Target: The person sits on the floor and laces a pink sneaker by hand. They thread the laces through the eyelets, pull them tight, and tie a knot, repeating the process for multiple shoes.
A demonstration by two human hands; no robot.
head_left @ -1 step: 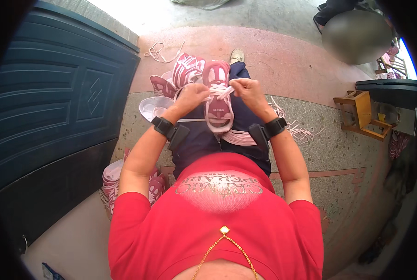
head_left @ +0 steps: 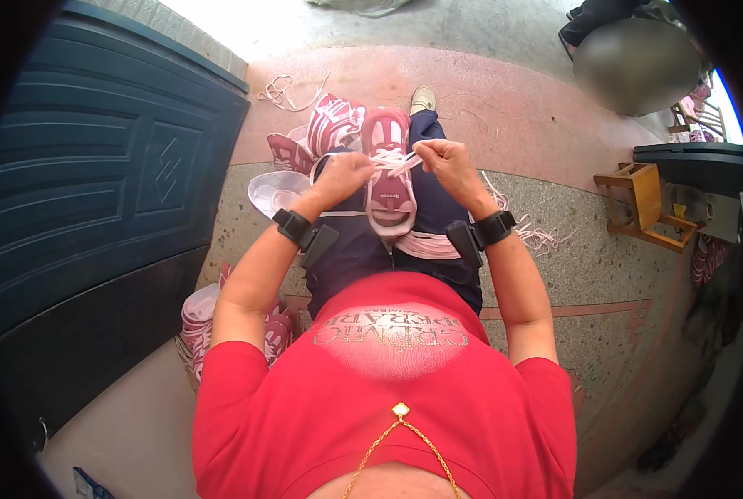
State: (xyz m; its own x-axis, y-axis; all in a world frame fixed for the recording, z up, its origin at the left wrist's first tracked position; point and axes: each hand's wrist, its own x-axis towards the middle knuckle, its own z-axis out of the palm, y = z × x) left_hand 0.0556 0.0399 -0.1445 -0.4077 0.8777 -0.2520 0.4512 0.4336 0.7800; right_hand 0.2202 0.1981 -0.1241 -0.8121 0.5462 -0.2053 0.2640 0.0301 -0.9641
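Note:
A pink-and-white sneaker (head_left: 389, 204) rests on my lap between my thighs, its toe pointing away from me. White shoelaces (head_left: 396, 161) cross over its tongue. At the shoe's left side, my left hand (head_left: 344, 177) is closed in a pinch on a lace. On the other side, my right hand (head_left: 448, 168) pinches lace strands and holds them stretched out from the shoe. A loose lace length also runs below my left wrist toward the shoe. The exact strands between my fingertips are partly hidden.
More pink-and-white sneakers (head_left: 336, 123) lie ahead on the left, others (head_left: 198, 320) by my left hip. Bundled laces (head_left: 430, 246) lie across my lap; loose ones (head_left: 539, 236) are at the right. A dark blue door (head_left: 97, 158) stands left, a wooden stool (head_left: 643, 200) right. Another person sits far right.
My right hand has shifted slightly to the right, and the lace strands between it and the shoe show a little longer. My left hand and the sneaker stay nearly in place.

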